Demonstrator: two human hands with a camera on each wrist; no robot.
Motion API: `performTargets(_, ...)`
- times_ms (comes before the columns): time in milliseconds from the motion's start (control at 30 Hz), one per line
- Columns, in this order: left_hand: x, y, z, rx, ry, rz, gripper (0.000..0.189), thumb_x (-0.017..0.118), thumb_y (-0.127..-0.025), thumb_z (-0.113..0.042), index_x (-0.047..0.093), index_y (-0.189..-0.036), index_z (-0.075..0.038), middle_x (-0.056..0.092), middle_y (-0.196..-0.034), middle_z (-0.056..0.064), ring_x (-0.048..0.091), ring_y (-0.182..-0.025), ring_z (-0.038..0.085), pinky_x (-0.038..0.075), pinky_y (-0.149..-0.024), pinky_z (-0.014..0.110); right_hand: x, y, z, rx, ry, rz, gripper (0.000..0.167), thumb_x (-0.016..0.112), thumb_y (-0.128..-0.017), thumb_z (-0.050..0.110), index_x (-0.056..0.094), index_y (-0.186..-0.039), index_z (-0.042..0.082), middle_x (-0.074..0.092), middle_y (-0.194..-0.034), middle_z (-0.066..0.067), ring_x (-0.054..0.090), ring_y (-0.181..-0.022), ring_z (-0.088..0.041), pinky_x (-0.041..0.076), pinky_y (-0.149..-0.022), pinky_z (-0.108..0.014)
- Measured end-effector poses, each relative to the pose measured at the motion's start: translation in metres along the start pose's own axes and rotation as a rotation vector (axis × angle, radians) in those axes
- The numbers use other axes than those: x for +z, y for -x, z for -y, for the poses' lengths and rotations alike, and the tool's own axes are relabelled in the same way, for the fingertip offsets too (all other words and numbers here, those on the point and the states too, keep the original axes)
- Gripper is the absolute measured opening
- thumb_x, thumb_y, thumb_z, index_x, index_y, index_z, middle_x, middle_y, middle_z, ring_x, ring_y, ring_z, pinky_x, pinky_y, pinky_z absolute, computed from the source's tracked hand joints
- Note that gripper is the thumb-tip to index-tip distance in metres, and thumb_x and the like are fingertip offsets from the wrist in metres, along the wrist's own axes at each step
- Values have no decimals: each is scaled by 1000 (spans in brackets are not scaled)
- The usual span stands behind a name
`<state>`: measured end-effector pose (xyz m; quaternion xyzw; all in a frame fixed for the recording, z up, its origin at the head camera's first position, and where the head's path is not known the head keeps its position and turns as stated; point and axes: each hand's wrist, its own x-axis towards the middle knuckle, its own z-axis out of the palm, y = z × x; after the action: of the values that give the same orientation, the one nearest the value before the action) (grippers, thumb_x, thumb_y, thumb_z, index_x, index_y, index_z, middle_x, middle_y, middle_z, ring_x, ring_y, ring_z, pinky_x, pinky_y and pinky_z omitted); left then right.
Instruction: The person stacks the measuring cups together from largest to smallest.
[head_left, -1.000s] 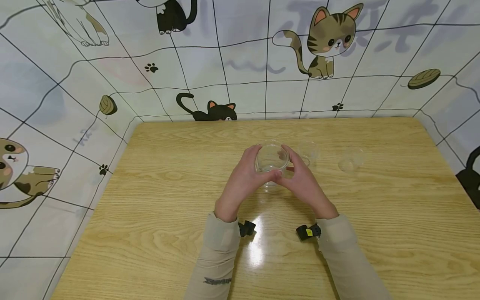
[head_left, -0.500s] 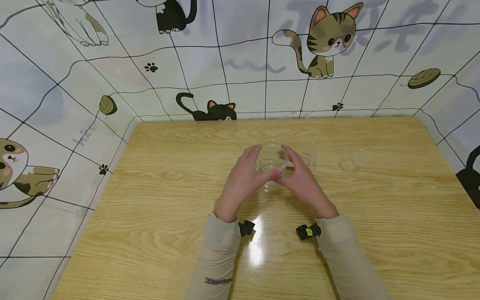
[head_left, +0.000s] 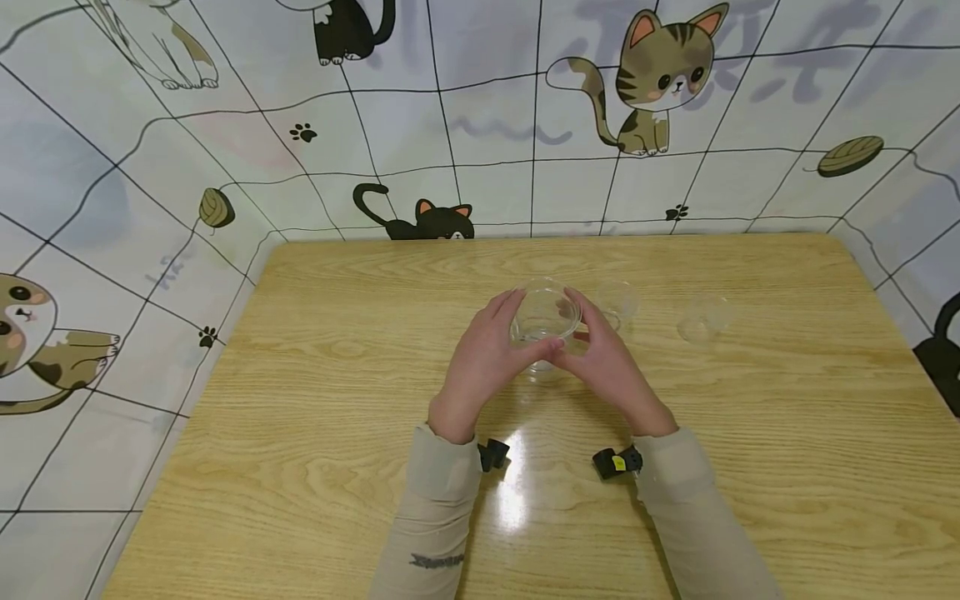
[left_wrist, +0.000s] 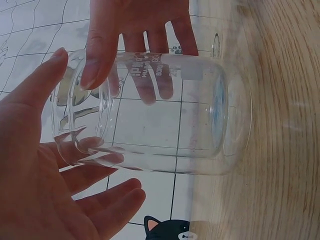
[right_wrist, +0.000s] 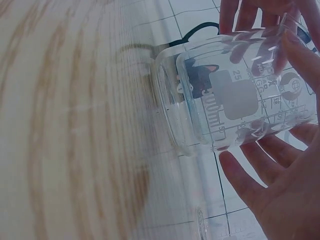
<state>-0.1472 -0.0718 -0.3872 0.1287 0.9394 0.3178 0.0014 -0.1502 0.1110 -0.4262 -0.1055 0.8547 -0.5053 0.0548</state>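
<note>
The left hand [head_left: 480,357] and right hand [head_left: 609,367] curl round a clear glass beaker [head_left: 545,315], thumbs near its six o'clock, over the desk [head_left: 315,417], with fainter clear glassware [head_left: 617,300] toward three o'clock.

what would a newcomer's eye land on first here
Probably the big striped cartoon cat on the white tiled-pattern wall behind the wooden table. Next, near the table's middle, comes the clear glass vessel with pale printed markings, gripped between the left hand and right hand. Two faint clear objects, easy to miss, are on the table farther right.
</note>
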Motion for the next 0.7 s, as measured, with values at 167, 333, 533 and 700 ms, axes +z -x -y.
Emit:
performTargets(167, 1, 0, 0, -7, 4, 4, 90, 50, -68, -73, 32, -138, -19, 34, -139, 1, 32, -125, 19, 30, -98, 37, 0, -1, -1, 3, -3, 4, 88, 65, -71, 55, 13, -139, 39, 22, -143, 2, 43, -115, -29, 41, -87, -45)
performTargets(333, 1, 0, 0, -4, 10, 7, 90, 49, -69, -73, 32, -138, -19, 34, -139, 1, 32, -125, 19, 30, -98, 37, -2, 3, 13, 3, -29, 15, 88, 67, -75, 44, 13, -142, 28, 22, -144, -2, 39, -118, -31, 38, -90, -47)
performTargets(533, 2, -1, 1, -2, 21, 6, 89, 48, -70, -73, 32, -138, -18, 34, -139, 2, 32, -125, 20, 31, -98, 39, -6, 11, 33, -9, -47, 18, 86, 67, -78, 36, 14, -143, 18, 25, -142, -8, 37, -120, -33, 35, -93, -47)
performTargets(700, 3, 0, 1, -11, 20, 8, 90, 47, -69, -75, 32, -138, -19, 33, -139, 2, 32, -125, 20, 31, -98, 39, -6, 11, 35, -21, -49, 16, 86, 67, -78, 36, 14, -143, 17, 28, -141, -9, 35, -121, -31, 34, -94, -47)
